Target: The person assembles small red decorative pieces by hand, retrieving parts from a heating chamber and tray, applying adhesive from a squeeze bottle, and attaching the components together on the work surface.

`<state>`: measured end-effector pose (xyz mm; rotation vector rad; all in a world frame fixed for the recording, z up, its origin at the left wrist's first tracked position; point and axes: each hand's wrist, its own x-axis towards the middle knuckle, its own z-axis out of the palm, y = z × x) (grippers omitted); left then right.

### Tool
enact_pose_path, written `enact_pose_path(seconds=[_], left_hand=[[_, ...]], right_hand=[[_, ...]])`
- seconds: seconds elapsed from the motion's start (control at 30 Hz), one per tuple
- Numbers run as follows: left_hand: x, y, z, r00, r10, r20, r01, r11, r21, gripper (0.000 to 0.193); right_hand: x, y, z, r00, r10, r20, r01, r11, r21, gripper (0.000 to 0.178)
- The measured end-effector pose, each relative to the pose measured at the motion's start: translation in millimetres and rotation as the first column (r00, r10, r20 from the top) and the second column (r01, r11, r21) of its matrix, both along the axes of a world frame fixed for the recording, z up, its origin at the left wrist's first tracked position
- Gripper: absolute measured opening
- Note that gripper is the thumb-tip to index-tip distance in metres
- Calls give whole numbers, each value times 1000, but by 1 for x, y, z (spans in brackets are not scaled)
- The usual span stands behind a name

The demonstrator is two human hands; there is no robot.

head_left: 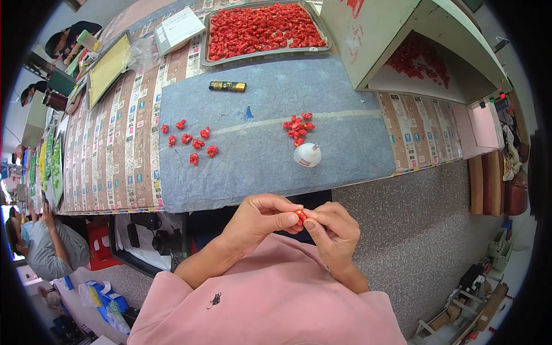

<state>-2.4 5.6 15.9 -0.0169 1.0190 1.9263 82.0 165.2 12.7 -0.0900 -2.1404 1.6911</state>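
Just beyond my chest, near the table's front edge, both hands meet on one small glossy red piece with a yellowish spot. My left hand pinches it between thumb and fingers from the left, while my right hand grips it from the other side. Fingertips cover most of it, so its exact kind is hidden. On the blue mat, several similar red pieces lie scattered at left. More red pieces are heaped at right, behind a white squeeze bottle with a narrow tip.
A black-and-gold tube lies on the blue mat. Behind it stand a metal tray full of red pieces and a white box. An open-fronted cabinet holds more red bits at right. A co-worker sits at far left.
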Motion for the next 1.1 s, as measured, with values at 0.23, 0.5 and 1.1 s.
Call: enact_pose_path(seconds=[0.23, 0.5, 1.1], left_hand=[[-1, -2, 1, 996, 40, -83, -41, 999, -13, 17], [-2, -7, 5, 992, 48, -120, -45, 999, 26, 17], [-2, -12, 8, 987, 58, -153, -62, 998, -22, 15]], right_hand=[[-3, -1, 0, 998, 14, -69, -10, 998, 64, 20], [-8, -5, 0, 994, 14, -104, -3, 994, 110, 20], [-8, -11, 2, 994, 7, -106, 4, 994, 107, 16]])
